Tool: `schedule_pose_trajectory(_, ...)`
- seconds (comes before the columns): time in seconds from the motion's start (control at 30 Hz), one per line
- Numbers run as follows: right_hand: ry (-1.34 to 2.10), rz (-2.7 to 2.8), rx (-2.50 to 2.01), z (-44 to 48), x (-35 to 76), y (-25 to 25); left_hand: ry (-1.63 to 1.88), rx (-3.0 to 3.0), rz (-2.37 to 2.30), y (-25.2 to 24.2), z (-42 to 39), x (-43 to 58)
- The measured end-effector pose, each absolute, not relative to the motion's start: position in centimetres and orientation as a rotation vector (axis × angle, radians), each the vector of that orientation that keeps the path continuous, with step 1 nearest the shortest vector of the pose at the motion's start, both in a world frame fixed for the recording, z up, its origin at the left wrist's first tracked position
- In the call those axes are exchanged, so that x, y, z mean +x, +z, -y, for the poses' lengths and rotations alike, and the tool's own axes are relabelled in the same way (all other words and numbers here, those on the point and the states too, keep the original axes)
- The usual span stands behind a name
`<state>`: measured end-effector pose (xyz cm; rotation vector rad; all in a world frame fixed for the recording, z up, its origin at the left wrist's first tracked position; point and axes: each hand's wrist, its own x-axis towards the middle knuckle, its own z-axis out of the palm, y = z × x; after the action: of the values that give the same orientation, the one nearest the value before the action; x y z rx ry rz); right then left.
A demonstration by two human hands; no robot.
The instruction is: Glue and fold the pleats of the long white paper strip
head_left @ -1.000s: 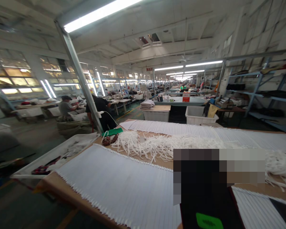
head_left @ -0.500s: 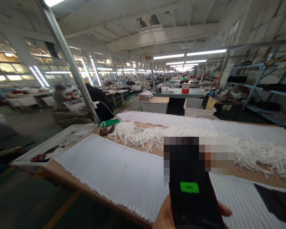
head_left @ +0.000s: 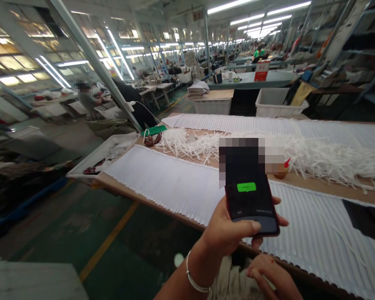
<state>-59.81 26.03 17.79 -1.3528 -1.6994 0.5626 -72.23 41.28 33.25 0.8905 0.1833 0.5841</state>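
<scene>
My left hand (head_left: 225, 227) is closed around a dark smartphone (head_left: 251, 208) with a reddish edge, its thumb lying over the lower screen. A green message bubble glows on the screen, and the phone's upper part is blurred out. A white bangle circles my left wrist. Below the phone, at the table's front edge, my right hand (head_left: 267, 271) has its fingers curled in, with nothing visible in them. Long rows of overlapping white fabric pieces (head_left: 162, 179) lie on the brown table (head_left: 118, 189), near both hands.
A heap of thin white strips (head_left: 190, 143) runs between the rows. Dark cloth (head_left: 367, 218) lies on the right row. A white tray (head_left: 81, 164) with scraps adjoins the table's left end, beside a metal post (head_left: 103, 71). White bins (head_left: 275, 104) stand behind; people sit further off.
The view has tilted downward. The phone now appears higher and smaller, with the left thumb on its lower screen. My left forearm and right hand have come into view.
</scene>
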Motion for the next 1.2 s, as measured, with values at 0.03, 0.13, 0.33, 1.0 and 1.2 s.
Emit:
schedule_pose_trajectory(0.03, 0.578, 1.691, -1.345, -26.0, -60.0, 18.0, 0.588, 0.896, -0.189, 33.2, -41.2, -72.4)
schedule_pose_trajectory(0.13, 0.648, 1.695, -1.308, -25.8, -60.4, 18.3, 0.594, 0.906, -0.211, 33.1, -41.1, -73.1)
schedule_pose_trajectory(0.33, 0.837, 1.672, -1.270, -25.0, -60.7, 17.6, 0.578, 0.921, -0.226, 33.0, -40.7, -74.4)
schedule_pose_trajectory(1.0, 0.852, 1.690, -1.348, -25.5, -60.7, 17.0, 0.632, 0.937, -0.247, 33.2, -40.7, -74.8)
schedule_pose_trajectory(1.2, 0.805, 1.716, -1.430, -25.9, -61.2, 17.2, 0.643, 0.940, -0.274, 32.7, -41.0, -75.1)
